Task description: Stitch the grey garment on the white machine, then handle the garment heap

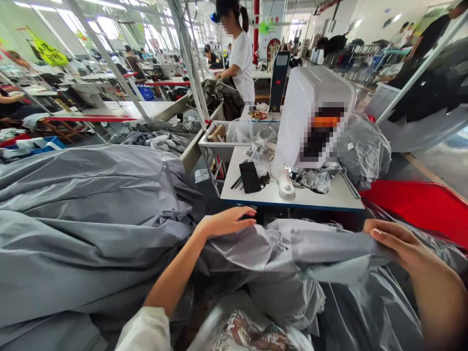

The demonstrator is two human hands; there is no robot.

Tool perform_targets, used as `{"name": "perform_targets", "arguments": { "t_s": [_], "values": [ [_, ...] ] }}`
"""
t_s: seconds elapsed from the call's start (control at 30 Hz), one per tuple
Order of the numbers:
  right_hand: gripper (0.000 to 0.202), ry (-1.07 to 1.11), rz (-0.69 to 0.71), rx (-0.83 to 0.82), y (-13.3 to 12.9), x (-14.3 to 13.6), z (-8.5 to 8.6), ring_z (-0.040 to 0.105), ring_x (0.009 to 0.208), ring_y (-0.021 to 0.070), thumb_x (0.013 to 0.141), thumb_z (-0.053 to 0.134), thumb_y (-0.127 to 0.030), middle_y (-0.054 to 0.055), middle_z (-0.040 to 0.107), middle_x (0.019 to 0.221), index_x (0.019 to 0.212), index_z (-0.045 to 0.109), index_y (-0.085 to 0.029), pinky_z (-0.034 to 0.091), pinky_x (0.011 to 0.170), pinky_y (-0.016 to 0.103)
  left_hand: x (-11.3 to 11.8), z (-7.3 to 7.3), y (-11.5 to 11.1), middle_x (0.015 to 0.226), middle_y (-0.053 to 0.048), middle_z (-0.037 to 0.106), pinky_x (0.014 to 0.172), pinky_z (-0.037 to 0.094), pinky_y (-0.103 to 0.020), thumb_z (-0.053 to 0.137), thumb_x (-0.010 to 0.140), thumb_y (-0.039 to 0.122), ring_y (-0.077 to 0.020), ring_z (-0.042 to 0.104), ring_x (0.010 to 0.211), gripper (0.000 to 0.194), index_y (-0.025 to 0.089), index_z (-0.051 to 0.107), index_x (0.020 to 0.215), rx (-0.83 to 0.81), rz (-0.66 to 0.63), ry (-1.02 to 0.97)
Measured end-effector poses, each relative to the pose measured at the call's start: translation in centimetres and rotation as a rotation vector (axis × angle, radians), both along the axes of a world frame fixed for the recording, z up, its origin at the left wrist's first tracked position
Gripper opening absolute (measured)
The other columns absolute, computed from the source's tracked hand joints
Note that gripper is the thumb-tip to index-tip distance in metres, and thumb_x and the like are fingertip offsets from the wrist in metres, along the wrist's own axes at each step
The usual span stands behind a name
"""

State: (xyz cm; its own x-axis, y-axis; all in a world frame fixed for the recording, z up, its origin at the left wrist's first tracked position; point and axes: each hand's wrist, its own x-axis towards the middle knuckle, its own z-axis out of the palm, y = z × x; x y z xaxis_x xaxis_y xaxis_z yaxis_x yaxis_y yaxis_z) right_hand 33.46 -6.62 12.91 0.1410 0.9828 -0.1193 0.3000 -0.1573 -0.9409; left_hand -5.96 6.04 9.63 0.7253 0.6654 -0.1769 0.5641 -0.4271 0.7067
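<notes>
Grey cloth [329, 246] spans between my hands: my right hand [407, 246] pinches its edge, my left hand [221, 223] lies by the other end, fingers slightly apart. I judge it light, limp, slippery, best gripped by folded edges beside those fingers.

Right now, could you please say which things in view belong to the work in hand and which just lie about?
In use:
grey fabric, gripped by right hand, left hand over it
probably white machine

Lying about:
dark flat device
crumpled clear plastic
</notes>
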Motion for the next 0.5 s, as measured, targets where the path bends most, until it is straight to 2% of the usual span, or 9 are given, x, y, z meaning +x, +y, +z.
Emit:
{"name": "perform_targets", "arguments": {
  "t_s": [0.07,0.1,0.2,0.23,0.3,0.4,0.43,0.5],
  "values": [
    [0.053,0.059,0.122,-0.077,-0.8,-0.1,0.3,0.029,0.044,0.0080,0.066,0.069,-0.064,0.001,0.034,0.051,0.051,0.049,-0.018,0.019,0.040,0.023,3.7,-1.5,0.2,0.124,-0.009,0.059,0.092,0.044,-0.028,0.046,0.090,0.048,-0.0194,0.058,0.108,0.048,0.019,0.051,0.127,-0.293,-0.266,-0.029],
    [0.052,0.076,0.138,-0.089,-1.1,0.0,0.4,0.029,0.045,0.0079,0.068,0.069,-0.063,0.000,0.033,0.052,0.052,0.050,-0.017,0.018,0.041,0.023,5.3,-2.3,0.2,0.120,-0.009,0.061,0.087,0.046,-0.027,0.049,0.089,0.050,-0.0189,0.060,0.103,0.049,0.017,0.051,0.126,-0.415,-0.368,-0.026],
    [0.050,0.096,0.049,-0.081,-1.6,0.8,-0.1,0.026,0.048,0.0073,0.073,0.066,-0.060,-0.002,0.031,0.054,0.057,0.048,-0.017,0.017,0.044,0.022,8.6,-4.4,0.1,0.100,-0.007,0.064,0.077,0.048,-0.027,0.062,0.080,0.050,-0.0180,0.061,0.088,0.052,0.014,0.054,0.117,-0.597,-0.532,0.004],
    [0.050,0.101,0.018,-0.078,-1.7,1.3,-0.5,0.025,0.048,0.0071,0.074,0.065,-0.060,-0.003,0.030,0.055,0.058,0.046,-0.017,0.017,0.044,0.021,9.3,-5.0,-0.1,0.093,-0.006,0.064,0.074,0.048,-0.027,0.066,0.077,0.049,-0.0179,0.061,0.084,0.051,0.014,0.055,0.113,-0.584,-0.538,0.022],
    [0.050,0.066,0.036,-0.096,-1.9,2.7,-1.9,0.027,0.051,0.0072,0.075,0.064,-0.060,-0.003,0.032,0.056,0.059,0.045,-0.016,0.021,0.046,0.020,10.3,-6.2,-0.8,0.090,-0.005,0.062,0.077,0.048,-0.031,0.071,0.073,0.045,-0.0195,0.059,0.085,0.044,0.015,0.059,0.103,-0.398,-0.469,0.043],
    [0.041,-0.108,0.237,-0.234,-1.9,5.3,-4.8,0.038,0.056,0.0091,0.077,0.063,-0.052,-0.001,0.044,0.060,0.062,0.052,-0.015,0.030,0.051,0.019,11.3,-8.4,-2.2,0.117,-0.008,0.056,0.100,0.037,-0.043,0.071,0.074,0.037,-0.0272,0.049,0.113,0.024,0.017,0.062,0.084,0.016,-0.268,-0.010],
    [0.037,-0.194,0.308,-0.291,-1.7,6.1,-5.8,0.041,0.057,0.0101,0.078,0.062,-0.049,-0.001,0.049,0.062,0.065,0.056,-0.015,0.032,0.053,0.020,11.5,-9.2,-2.7,0.124,-0.008,0.052,0.104,0.033,-0.045,0.069,0.075,0.032,-0.0280,0.045,0.119,0.018,0.017,0.061,0.081,0.085,-0.210,-0.036],
    [0.028,-0.376,0.372,-0.317,-0.4,7.1,-7.4,0.048,0.060,0.0125,0.082,0.056,-0.041,0.001,0.057,0.066,0.073,0.062,-0.016,0.037,0.056,0.022,11.8,-10.8,-3.9,0.121,-0.007,0.055,0.100,0.039,-0.040,0.063,0.077,0.024,-0.0245,0.050,0.114,0.008,0.020,0.059,0.082,0.072,-0.102,-0.055]
  ]
}}
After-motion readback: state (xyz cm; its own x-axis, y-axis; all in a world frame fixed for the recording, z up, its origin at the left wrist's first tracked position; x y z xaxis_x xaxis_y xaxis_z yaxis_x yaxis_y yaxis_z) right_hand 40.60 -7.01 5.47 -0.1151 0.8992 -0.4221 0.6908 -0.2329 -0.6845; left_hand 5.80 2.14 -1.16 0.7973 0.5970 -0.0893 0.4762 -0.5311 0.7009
